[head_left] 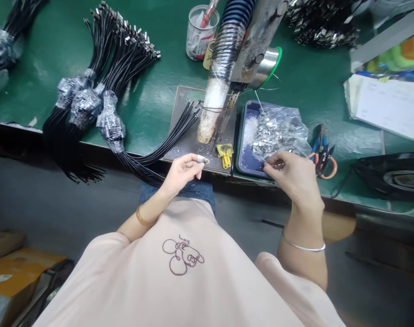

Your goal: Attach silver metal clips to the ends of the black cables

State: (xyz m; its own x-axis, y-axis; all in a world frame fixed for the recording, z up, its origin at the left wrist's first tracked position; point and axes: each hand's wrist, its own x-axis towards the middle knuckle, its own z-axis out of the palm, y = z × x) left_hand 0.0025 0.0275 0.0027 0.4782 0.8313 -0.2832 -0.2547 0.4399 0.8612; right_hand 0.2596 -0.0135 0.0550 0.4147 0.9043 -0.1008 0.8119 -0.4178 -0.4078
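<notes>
Metal pieces (275,135) in a clear bag (297,119) inside the tray (245,158); your right hand (292,175) at the tray's near edge, fingertips drawn narrow, your left hand (183,173) left of the tray, fingers nearly together, what either holds I cannot tell; black cables (174,141) farther left of the tray, scissors (324,160) just right of it

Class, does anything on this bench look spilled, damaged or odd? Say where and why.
Small pale specks lie scattered on the board below the hose, like spilled bits. The hose's white end is stained brown at its tip, so it looks worn.
</notes>
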